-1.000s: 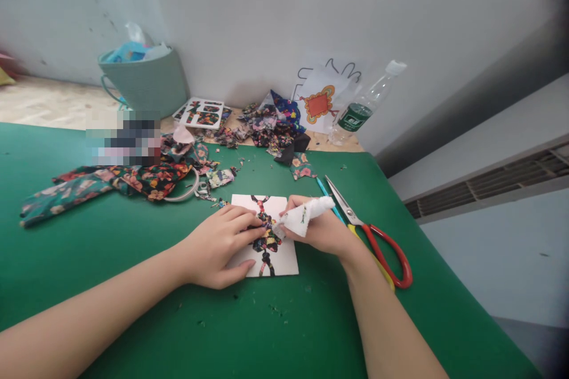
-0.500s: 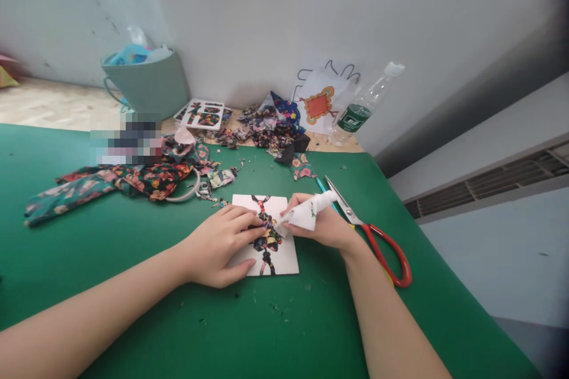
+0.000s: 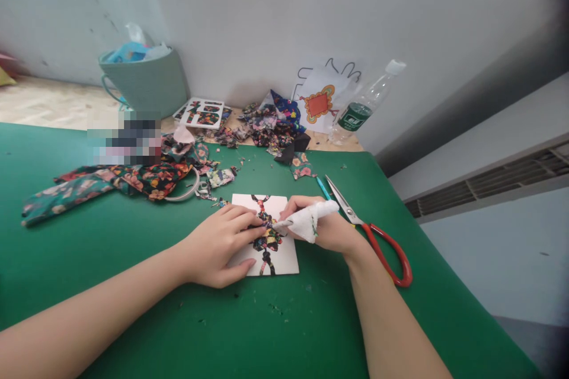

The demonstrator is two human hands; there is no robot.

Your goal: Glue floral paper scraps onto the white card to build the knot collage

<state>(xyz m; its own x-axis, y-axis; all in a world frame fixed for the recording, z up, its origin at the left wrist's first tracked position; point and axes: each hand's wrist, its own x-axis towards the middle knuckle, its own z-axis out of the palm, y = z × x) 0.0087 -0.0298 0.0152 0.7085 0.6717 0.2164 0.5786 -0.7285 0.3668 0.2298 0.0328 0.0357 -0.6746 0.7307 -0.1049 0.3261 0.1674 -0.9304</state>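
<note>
A white card (image 3: pixel 288 256) bearing a dark floral fabric pattern (image 3: pixel 268 240) lies flat on the green table. My left hand (image 3: pixel 222 243) rests on the card's left side with its fingers spread, the fingertips touching the fabric pattern. At the right of the card, my right hand (image 3: pixel 326 225) is closed on a tool wrapped in white cloth (image 3: pixel 306 222). The tool's grey tip points left and down at the middle of the pattern. Part of the right hand's fingers is hidden behind the cloth.
Red-handled scissors (image 3: pixel 373 237) and a blue pen (image 3: pixel 323 188) lie right of the card. Floral fabric (image 3: pixel 151 180) and scraps (image 3: pixel 221 177) are at the left and behind. Near the wall stand a green basket (image 3: pixel 146 86), patterned cards (image 3: pixel 204 113) and a bottle (image 3: pixel 355 112).
My right hand has turned slightly, tilting the white-wrapped tool, so more of its grey tip shows. My left hand and the card have stayed in place.
</note>
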